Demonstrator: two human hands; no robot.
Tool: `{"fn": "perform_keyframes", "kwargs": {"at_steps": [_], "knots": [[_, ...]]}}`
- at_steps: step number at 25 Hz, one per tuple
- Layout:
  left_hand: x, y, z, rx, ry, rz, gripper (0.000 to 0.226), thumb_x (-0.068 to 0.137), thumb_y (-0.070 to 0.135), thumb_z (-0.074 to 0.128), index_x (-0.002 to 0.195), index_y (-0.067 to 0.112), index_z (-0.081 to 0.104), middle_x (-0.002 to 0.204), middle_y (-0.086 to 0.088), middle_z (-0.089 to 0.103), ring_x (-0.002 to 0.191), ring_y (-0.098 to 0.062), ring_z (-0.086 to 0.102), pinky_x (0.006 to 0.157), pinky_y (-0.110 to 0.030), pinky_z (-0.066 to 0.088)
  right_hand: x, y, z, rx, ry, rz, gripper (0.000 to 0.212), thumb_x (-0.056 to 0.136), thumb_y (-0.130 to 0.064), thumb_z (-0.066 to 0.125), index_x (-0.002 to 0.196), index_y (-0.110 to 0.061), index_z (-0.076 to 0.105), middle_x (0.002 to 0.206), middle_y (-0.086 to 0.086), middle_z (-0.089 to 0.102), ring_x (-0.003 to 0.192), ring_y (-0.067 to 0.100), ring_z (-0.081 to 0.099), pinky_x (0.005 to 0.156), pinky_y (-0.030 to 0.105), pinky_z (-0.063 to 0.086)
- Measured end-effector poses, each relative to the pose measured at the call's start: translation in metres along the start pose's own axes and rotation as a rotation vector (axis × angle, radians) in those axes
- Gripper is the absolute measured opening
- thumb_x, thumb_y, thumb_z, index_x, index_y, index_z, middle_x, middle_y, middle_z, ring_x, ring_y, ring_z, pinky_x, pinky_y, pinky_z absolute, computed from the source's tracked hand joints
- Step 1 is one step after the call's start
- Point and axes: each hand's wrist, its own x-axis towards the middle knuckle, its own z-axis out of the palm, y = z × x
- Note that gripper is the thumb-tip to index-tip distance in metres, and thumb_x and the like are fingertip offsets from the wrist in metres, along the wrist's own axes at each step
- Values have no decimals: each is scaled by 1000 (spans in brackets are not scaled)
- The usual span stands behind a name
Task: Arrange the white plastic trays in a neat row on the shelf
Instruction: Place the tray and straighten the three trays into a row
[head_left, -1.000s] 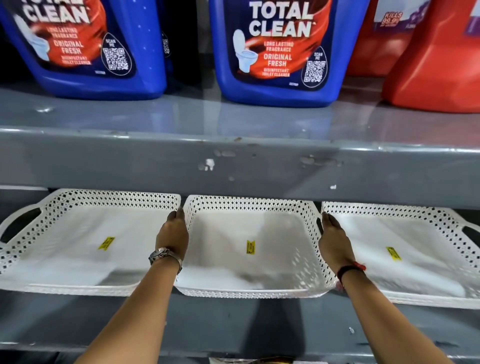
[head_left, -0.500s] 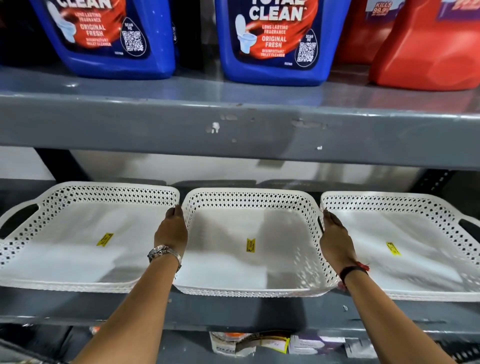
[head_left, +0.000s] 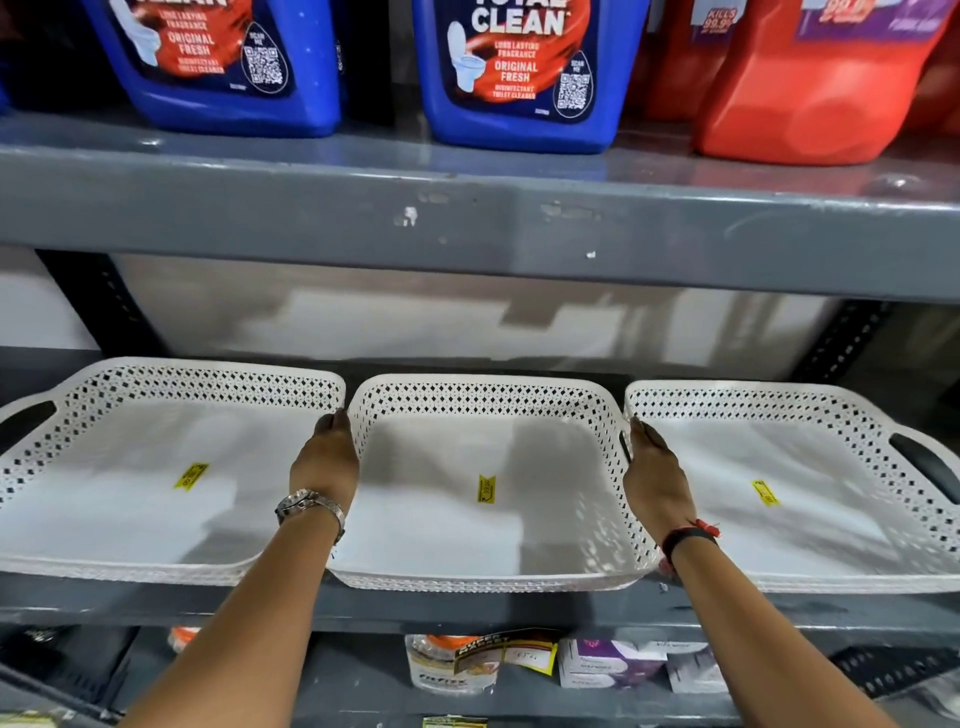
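Observation:
Three white perforated plastic trays lie side by side on the grey shelf (head_left: 467, 605), each with a yellow sticker inside. The middle tray (head_left: 483, 519) sits between the left tray (head_left: 156, 493) and the right tray (head_left: 810, 499). My left hand (head_left: 324, 462), with a watch on the wrist, grips the middle tray's left wall. My right hand (head_left: 657, 473), with a black and red band on the wrist, grips its right wall at the handle slot. The fingertips of both hands are hidden behind the tray walls.
Above is a grey shelf board (head_left: 467, 228) carrying blue toilet-cleaner jugs (head_left: 524, 73) and red jugs (head_left: 810, 88). Small packets (head_left: 467, 662) lie on the shelf below. Black uprights stand at the back left and right.
The view has dropped, so the back wall behind the trays and the lower shelf now show. Both hands stay on the middle tray's sides; the trays sit much as before.

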Motion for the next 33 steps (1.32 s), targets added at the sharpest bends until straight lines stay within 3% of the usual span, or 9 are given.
{"fn": "perform_keyframes", "kwargs": {"at_steps": [33], "knots": [[-13,0,-3,-33,27,-9,56,89,-6,30,143,6,31,139,-20,45,119,-40,52,96,-45,44,-10,8,-2,-6,-16,-5,65,88,9,35,148,-8,15,154,10,25,139,23,31,111,32,34]]}}
